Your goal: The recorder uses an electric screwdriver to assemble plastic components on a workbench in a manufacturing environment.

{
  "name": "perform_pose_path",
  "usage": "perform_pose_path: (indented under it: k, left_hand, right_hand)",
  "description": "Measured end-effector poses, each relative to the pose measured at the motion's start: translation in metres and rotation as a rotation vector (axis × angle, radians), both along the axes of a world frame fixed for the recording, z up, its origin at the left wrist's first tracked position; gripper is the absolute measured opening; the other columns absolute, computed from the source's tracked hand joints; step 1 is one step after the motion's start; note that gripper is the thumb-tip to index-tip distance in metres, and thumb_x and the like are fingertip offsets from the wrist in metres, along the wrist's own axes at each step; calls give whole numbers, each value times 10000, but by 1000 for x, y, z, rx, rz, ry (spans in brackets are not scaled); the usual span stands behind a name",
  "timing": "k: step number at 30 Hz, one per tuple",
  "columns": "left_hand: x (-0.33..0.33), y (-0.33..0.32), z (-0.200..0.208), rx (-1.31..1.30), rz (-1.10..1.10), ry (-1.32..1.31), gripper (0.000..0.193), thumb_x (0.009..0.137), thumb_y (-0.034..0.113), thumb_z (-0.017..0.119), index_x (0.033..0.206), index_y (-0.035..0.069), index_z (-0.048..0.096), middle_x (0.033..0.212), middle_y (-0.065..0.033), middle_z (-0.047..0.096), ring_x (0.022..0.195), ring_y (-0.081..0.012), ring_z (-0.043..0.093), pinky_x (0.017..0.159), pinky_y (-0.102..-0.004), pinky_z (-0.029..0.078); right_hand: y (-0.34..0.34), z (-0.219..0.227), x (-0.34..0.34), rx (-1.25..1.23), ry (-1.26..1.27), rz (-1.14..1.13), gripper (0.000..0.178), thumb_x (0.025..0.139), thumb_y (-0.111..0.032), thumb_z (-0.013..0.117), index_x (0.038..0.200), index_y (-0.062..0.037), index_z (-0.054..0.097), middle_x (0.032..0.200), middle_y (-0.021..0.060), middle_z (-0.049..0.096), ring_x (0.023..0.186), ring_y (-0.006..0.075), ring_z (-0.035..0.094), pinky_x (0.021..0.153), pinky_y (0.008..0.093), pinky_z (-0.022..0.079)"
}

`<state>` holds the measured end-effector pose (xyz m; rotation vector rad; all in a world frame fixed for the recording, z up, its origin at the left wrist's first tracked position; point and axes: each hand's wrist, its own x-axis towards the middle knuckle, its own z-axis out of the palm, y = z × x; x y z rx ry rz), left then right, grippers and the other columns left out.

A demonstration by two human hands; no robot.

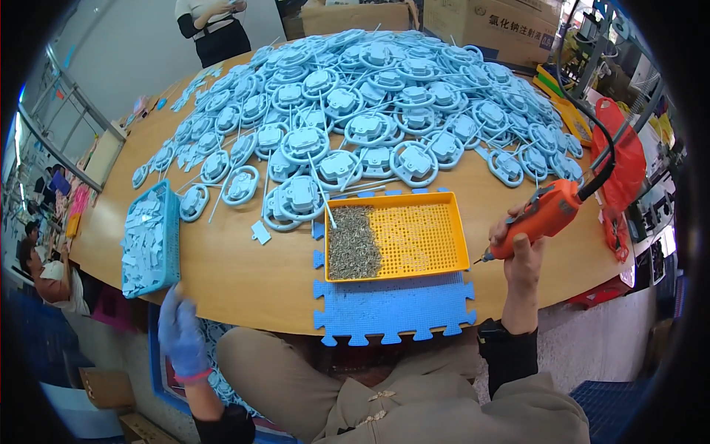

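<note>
My right hand [520, 251] is wrapped round an orange electric screwdriver [540, 214] with a black cable. Its bit points left, just beyond the right rim of a yellow perforated tray [460, 229]. A heap of small metal screws [353, 248] fills the tray's left part. My left hand [182, 333], in a blue glove, is slightly blurred at the table's front edge, fingers stretched out and nothing visible in them. Closest to it stands a blue basket [171, 240] of flat light-blue plastic pieces [144, 237]. Under the tray lies a blue foam mat [392, 302].
Light-blue plastic parts with rounded frames and thin rods [303, 144] are piled across the wooden table [244, 285]. A small plastic piece [261, 232] lies left of the tray. A red bag [617, 155] hangs at right. Cardboard boxes [488, 29] and another person [214, 29] are behind.
</note>
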<state>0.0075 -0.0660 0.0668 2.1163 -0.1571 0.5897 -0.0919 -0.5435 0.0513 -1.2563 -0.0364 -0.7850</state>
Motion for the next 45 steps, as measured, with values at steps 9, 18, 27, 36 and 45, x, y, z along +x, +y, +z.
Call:
perform_pose_path:
  k: [9, 18, 27, 36, 45]
  left_hand:
    - [141, -344, 7, 994, -850, -175, 694, 735, 429, 685, 1340, 185, 445, 1401, -149, 380, 1321, -367, 303, 1061, -526, 250]
    - [181, -481, -18, 1340, -1020, -81, 862, 687, 528, 684, 1413, 216, 339, 1461, -128, 298, 1361, -392, 222, 1050, -610, 217]
    - [214, -397, -17, 1290, -978, -21, 753, 676, 438, 691, 1337, 189, 432, 1310, -122, 462, 1228, -337, 418, 995, -512, 322]
    - [188, -258, 10, 996, -939, -271, 617, 714, 273, 715, 1268, 103, 503, 1235, -169, 517, 1140, -362, 485, 983, -448, 366]
    - [151, -53, -47, 707, -227, 200, 428, 747, 188, 722, 1134, 53, 599, 1061, -129, 617, 975, -292, 587, 855, -351, 466]
  right_hand:
    - [-22, -6, -15, 44, 124, -8, 468, 733, -205, 775, 1055, -45, 475, 770, 48, 560, 680, 148, 564, 566, 263, 455]
    - [-60, -17, -38, 15, 145, -184, 514, 748, -369, 767, 1016, -44, 473, 719, 64, 550, 625, 165, 543, 536, 289, 451]
    - [-95, -15, -20, -54, 179, -167, 568, 736, -396, 769, 1050, -31, 467, 758, 70, 550, 655, 177, 551, 571, 293, 459]
    - [-156, -26, 55, -397, 83, 77, 222, 873, -190, 573, 965, 9, 608, 917, 89, 580, 823, 185, 562, 742, 316, 464]
    - [-205, -53, 143, -1812, 769, -491, 212, 727, -230, 670, 863, -69, 663, 964, 73, 578, 1006, 262, 500, 810, 430, 396]
